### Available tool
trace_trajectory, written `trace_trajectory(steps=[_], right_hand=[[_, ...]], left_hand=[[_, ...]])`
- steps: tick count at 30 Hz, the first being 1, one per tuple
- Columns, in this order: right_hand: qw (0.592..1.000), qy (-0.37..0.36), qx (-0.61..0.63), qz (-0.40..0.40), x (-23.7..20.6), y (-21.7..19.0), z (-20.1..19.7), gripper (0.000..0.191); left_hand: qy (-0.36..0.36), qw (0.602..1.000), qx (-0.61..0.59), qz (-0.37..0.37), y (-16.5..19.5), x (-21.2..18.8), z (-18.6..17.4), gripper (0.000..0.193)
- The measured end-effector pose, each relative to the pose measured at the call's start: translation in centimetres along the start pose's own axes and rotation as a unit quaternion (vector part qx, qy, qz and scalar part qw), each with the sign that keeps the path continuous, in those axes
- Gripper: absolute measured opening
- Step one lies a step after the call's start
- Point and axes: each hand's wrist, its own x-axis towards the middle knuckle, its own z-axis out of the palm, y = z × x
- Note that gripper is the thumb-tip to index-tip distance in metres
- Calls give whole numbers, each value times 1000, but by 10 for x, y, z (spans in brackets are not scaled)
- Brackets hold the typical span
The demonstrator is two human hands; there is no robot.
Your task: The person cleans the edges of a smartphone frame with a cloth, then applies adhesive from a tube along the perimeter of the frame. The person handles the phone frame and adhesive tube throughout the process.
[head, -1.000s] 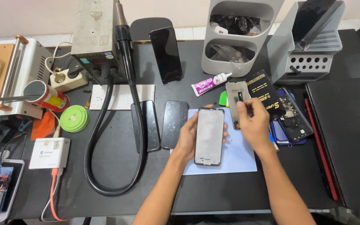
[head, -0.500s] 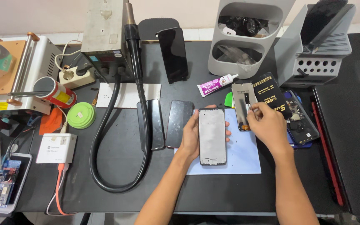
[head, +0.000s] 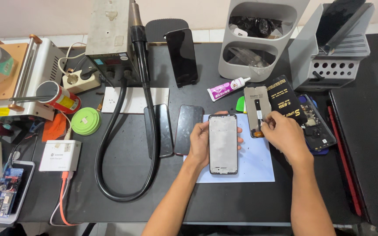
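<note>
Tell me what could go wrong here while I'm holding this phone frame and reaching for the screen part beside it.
The left hand holds the phone frame only by its edges, so it might slip or twist on the blue mat. The right hand pinches the display panel near its thin flex strip, which could crease or tear. The glue tube lies close by and could get knocked.

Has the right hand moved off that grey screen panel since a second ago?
No. The right hand still touches the grey panel, beside the black packet.
</note>
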Motion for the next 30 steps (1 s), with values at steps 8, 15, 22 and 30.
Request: trace_trajectory(steps=[8,15,22,30], right_hand=[[1000,-8,6,6,2,8,-6,29],[994,64,67,-60,-6,25,-14,29],[991,91,42,-85,-29,17,-6,29],[923,54,163,-344,-68,-27,28,49]], left_hand=[[-1,1000,-4,-5,-2,0,-3,58],[4,999,0,43,0,0,2,61],[37,995,-44,85,1,3,8,60],[67,989,-11,135,-8,10,-6,60]])
